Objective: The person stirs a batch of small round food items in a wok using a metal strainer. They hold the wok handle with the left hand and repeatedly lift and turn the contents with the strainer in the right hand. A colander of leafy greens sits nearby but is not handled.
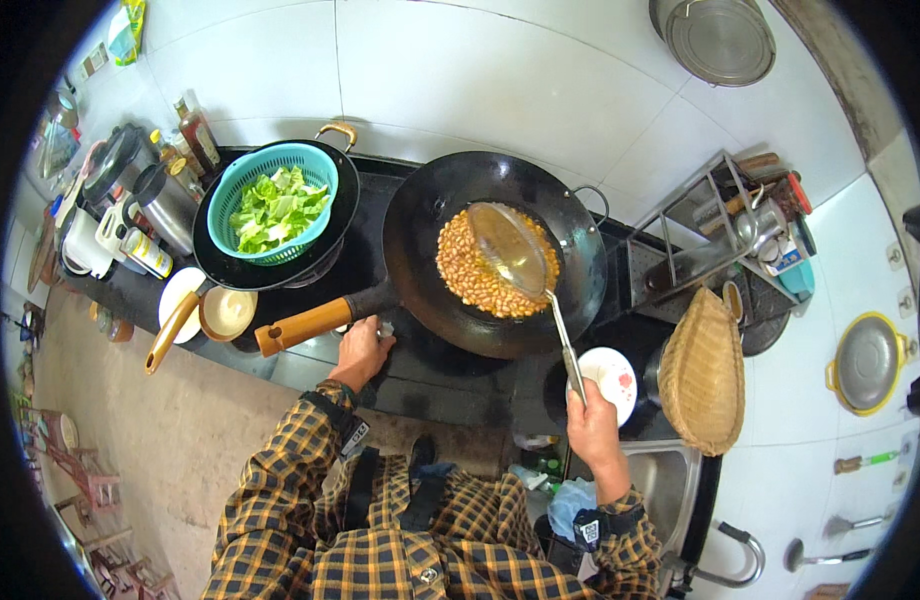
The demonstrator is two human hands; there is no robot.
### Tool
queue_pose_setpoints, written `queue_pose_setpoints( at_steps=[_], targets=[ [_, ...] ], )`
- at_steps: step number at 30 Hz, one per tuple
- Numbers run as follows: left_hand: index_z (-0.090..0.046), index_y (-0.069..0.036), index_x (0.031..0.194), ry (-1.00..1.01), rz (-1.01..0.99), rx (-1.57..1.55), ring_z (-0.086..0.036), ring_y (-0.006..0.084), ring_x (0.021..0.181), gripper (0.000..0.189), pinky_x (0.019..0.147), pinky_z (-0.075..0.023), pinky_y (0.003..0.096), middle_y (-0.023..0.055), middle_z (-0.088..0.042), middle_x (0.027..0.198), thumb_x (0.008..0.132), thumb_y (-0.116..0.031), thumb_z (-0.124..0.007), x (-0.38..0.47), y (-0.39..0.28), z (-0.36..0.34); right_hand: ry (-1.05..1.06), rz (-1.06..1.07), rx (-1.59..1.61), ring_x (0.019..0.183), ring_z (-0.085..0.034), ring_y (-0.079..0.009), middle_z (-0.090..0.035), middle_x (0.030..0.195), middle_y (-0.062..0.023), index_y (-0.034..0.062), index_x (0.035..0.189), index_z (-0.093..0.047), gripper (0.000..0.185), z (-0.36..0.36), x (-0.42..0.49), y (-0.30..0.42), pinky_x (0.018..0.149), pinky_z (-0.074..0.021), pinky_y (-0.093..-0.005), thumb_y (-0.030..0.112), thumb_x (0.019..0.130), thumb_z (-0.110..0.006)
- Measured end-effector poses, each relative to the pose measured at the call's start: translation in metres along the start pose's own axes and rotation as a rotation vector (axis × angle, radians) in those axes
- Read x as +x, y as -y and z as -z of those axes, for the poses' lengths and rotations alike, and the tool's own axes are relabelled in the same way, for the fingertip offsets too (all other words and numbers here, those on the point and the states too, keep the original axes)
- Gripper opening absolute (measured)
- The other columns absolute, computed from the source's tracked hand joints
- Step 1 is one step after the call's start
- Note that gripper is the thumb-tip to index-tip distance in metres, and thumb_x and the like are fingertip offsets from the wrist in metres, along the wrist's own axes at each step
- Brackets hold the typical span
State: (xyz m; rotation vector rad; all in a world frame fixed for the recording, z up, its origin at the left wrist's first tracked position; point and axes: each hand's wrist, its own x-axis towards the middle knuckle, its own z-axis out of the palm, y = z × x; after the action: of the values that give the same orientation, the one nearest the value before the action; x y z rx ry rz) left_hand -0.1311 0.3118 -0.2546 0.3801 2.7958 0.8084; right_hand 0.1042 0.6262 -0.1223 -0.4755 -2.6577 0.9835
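A long-handled wire-mesh skimmer (507, 244) is gripped by its metal handle in my right hand (596, 427). Its bowl lies over peanuts (464, 274), which sit in oil at the bottom of a black wok (445, 199). The wok's wooden handle (306, 325) points left, towards the counter's front. Just below that handle, my left hand (361, 349) has its fingers around a stove knob (385, 330), which they mostly hide. A white plate (617, 382) with red bits on it stands beside my right hand.
Left, a turquoise colander (218, 199) of cut greens rests in a second pan (205, 251). A wooden-handled ladle (227, 313) overlaps a white dish (176, 289). Bottles (197, 139) crowd the far left. A woven basket (704, 375), metal rack (666, 236) and sink (666, 487) are right.
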Motion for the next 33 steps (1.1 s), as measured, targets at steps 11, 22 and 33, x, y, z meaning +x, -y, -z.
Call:
queue_pose_setpoints(
  at_steps=[11, 22, 33],
  targets=[
    [-0.064, -0.003, 0.113, -0.022, -0.059, -0.035, -0.067, 0.0417, 0.101, 0.037, 0.085, -0.0539, 0.0492, 0.022, -0.069, 0.106, 0.088, -0.025, -0.079, -0.001, 0.011, -0.009, -0.122, -0.305, 0.209, 0.067, -0.06, -0.0201, -0.062, 0.073, -0.0111, -0.0015, 0.105, -0.062, 0.016, 0.01, 0.02, -0.03, 0.065, -0.0502, -0.0381, 0.013, 0.103, -0.055],
    [-0.066, -0.006, 0.126, -0.032, -0.218, -0.068, -0.068, 0.0435, 0.104, 0.044, 0.087, -0.055, 0.0496, 0.0214, -0.072, 0.109, 0.089, -0.026, -0.079, 0.004, 0.039, -0.022, 0.194, -0.879, 0.908, 0.048, -0.038, -0.0046, -0.051, 0.076, -0.0018, 0.0014, 0.118, -0.058, 0.023, -0.015, 0.019, 0.047, 0.037, -0.0295, -0.0227, 0.022, 0.108, -0.053],
    [-0.053, -0.008, 0.121, 0.079, -0.209, -0.184, -0.064, 0.0429, 0.111, 0.047, 0.094, -0.0508, 0.0479, 0.0176, -0.067, 0.112, 0.094, -0.04, -0.074, 0.005, 0.051, -0.024, 0.235, -0.942, 1.079, 0.053, -0.038, -0.0049, -0.05, 0.079, -0.0005, -0.0021, 0.122, -0.056, 0.026, -0.023, 0.019, 0.095, 0.041, -0.0298, -0.0223, 0.02, 0.11, -0.053]
  ],
)
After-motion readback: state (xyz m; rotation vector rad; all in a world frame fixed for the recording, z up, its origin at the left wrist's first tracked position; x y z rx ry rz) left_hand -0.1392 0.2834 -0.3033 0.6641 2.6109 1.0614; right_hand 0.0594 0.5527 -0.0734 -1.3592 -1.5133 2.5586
